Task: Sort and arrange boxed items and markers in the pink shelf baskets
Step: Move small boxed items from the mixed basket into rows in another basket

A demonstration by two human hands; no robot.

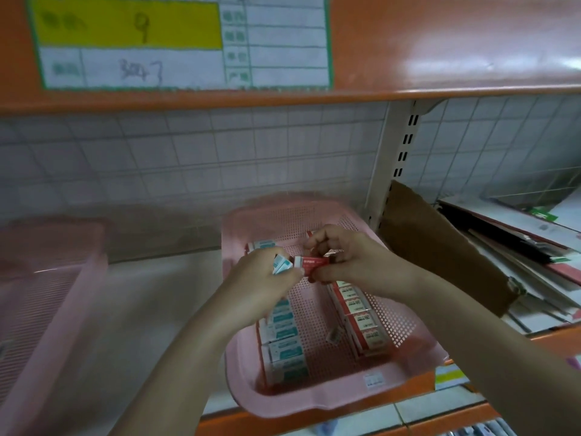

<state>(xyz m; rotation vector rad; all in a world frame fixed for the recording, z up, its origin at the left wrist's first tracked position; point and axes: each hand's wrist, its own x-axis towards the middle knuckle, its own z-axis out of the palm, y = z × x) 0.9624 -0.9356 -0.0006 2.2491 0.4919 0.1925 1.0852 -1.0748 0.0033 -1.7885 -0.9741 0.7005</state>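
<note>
Orange shelf [345, 92] | pink basket [283, 215] | left hand [264, 278] grips teal-white boxes [282, 265] | right hand [349, 256] pinches red box [311, 263]

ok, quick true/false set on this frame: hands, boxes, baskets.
1. The right hand holds a red box. True.
2. The left hand is empty. False: its grip is on teal-and-white boxes.
3. The pink basket under the hands holds a teal row on its left side and a red row on its right. True.
4. The second pink basket at far left is packed with red boxes. False: no boxes show in it.
5. Brown cardboard stands right of the basket. True.
</note>
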